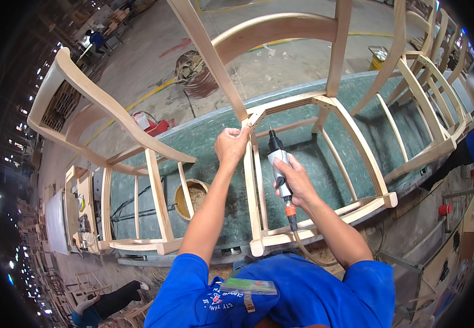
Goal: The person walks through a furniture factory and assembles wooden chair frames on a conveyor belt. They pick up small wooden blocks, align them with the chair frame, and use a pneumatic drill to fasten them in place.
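Observation:
An unfinished wooden chair frame, with no seat panel, stands in front of me on the green worktop. My left hand has its fingers bent against the frame's far left corner, where the back post meets the seat rail. Whether a small part sits under those fingertips is hidden. In my right hand is a silver and black air screwdriver, gripped around its body. Its tip points away from me, over the seat opening and right of that corner, touching nothing. An orange fitting joins it to a hose.
Another chair frame stands at left, with several more at right. A round tub of small pieces sits on the green worktop. Beyond its edge are a bin and a red container. People are in the background.

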Tool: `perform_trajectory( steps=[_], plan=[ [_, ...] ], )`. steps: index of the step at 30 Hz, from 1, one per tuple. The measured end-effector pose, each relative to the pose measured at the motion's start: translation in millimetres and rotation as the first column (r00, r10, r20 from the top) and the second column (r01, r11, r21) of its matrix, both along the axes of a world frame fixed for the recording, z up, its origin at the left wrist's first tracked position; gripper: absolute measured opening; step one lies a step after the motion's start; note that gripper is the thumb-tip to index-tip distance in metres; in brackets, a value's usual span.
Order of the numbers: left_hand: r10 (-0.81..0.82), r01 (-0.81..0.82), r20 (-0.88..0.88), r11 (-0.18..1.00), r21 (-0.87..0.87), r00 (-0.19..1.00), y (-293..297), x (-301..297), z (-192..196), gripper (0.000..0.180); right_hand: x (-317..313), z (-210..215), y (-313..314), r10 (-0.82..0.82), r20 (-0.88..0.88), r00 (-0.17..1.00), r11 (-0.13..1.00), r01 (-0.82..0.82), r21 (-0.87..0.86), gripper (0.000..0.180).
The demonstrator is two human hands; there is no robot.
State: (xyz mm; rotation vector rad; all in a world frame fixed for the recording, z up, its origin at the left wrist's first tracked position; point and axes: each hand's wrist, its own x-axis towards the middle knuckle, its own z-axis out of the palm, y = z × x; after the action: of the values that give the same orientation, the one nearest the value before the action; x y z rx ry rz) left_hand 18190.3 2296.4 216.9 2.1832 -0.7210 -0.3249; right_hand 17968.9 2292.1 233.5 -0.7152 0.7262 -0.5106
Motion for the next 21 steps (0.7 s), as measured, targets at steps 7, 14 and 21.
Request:
perform_trajectory(
  steps=[7, 14, 21],
  plan=[
    [-0.187, 0.132, 0.221, 0.961, 0.243, 0.957, -30, -5, 2, 0.073, 19, -8, -16, -0.041, -0.036, 0.999, 0.999, 0.040, -0.010, 0.036],
    [-0.248, 0.143, 0.254, 0.917, 0.372, 0.935, -38, -3, 1, 0.063, 24, -17, -25, -0.003, -0.026, 1.000, 1.000, 0.003, -0.008, 0.042],
    [-0.211, 0.112, 0.232, 0.919, 0.378, 0.949, -39, -4, 3, 0.061, 34, -14, -27, -0.016, -0.030, 0.999, 1.000, 0.015, -0.022, 0.034]
  ],
)
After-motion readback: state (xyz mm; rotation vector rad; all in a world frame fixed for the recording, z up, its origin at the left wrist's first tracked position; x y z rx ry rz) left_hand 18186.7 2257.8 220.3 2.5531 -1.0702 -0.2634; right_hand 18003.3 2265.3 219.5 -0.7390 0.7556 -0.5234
